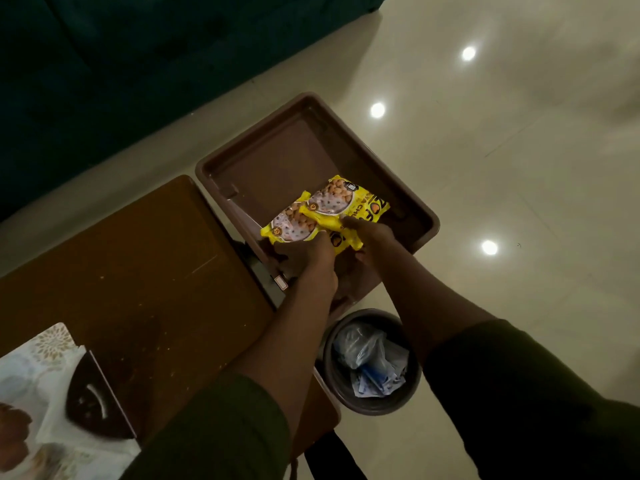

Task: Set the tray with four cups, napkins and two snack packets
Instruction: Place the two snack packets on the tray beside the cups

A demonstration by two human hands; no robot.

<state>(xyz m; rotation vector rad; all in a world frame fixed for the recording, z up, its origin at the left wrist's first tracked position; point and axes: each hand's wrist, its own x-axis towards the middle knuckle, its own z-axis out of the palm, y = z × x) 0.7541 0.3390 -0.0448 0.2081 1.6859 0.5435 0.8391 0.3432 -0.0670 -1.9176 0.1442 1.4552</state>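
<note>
- L hand (304, 254) pinched one yellow snack pkt (291, 226) at its near end.
- R hand (367, 233) pinched the other snack pkt (343, 202).
- Both pkts lay at the near edge of the brown tray (277, 161).
- Tray stuck out past the table (138, 258) corner, above a bin (370, 362).

so there's a brown wooden table (138, 271) with a floral printed mat (38, 393) at its near end, and a round bin (372, 403) standing on the shiny tiled floor (519, 168) just beside it
</note>
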